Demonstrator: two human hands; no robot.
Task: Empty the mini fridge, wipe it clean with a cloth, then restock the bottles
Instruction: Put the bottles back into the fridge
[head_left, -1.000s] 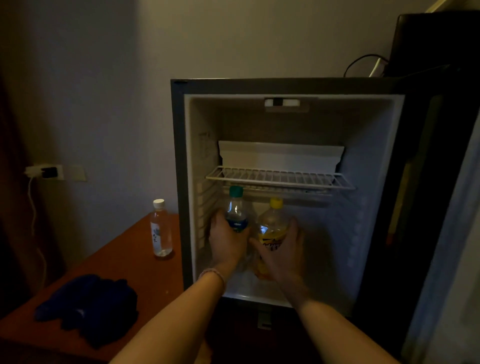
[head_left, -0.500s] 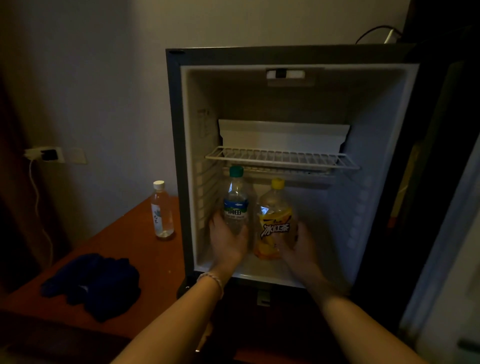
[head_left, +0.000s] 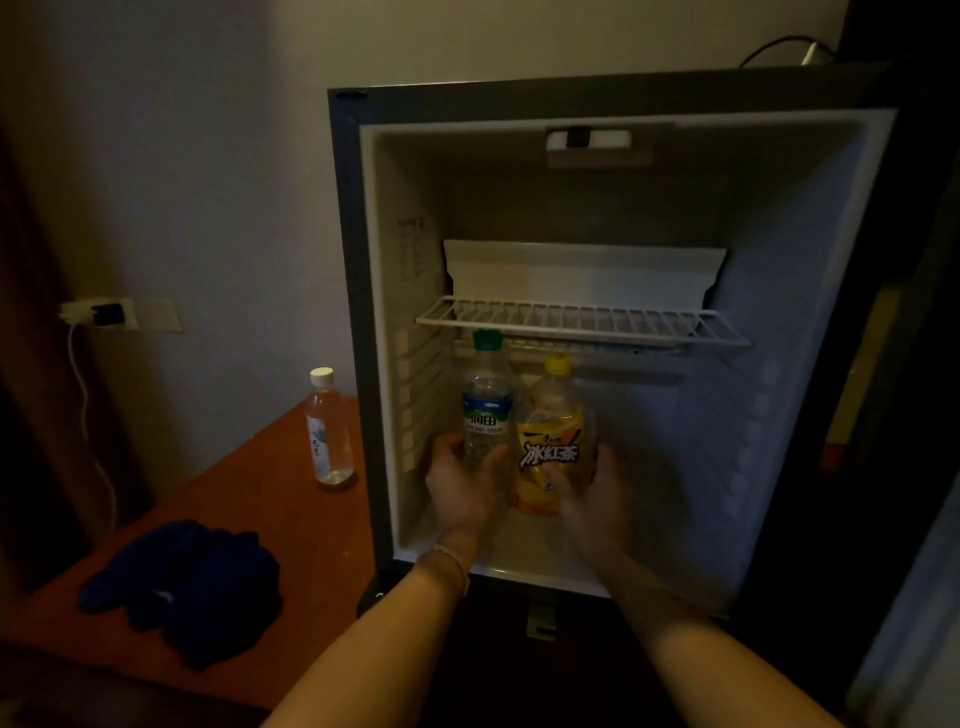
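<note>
Two hands reach into the open mini fridge (head_left: 810, 364), each wrapped around the lower body of a bottle standing on the fridge floor. The left hand (head_left: 462, 493) curls around the clear plastic water bottle with a green cap and blue-green label (head_left: 487, 410); the right hand (head_left: 592, 499) curls around the rounder plastic iced-tea bottle with a yellow cap and yellow label (head_left: 553, 441). Both bottles stand upright, touching side by side between the hands, so the hands sit close together without meeting.

Both bottles look full or nearly so, which would make them moderately heavy for one hand each. Thin plastic walls will likely give under a hard squeeze, and a chilled surface may be damp and slippery, so a low, full-palm hold around the widest part seems steadier than a pinch at the neck. Neither is fragile.

Just above the hands runs the white wire shelf (head_left: 582, 319), close over the green cap; lifting straight up risks knocking it, so drawing the bottles outward first looks wiser.

To the left of the left hand, outside the fridge, a clear water bottle with a white cap (head_left: 328, 431) stands on the reddish-brown wooden worktop (head_left: 249, 499). Nearer the person on that worktop lies a crumpled dark blue cloth (head_left: 192, 587), soft and limp.
</note>
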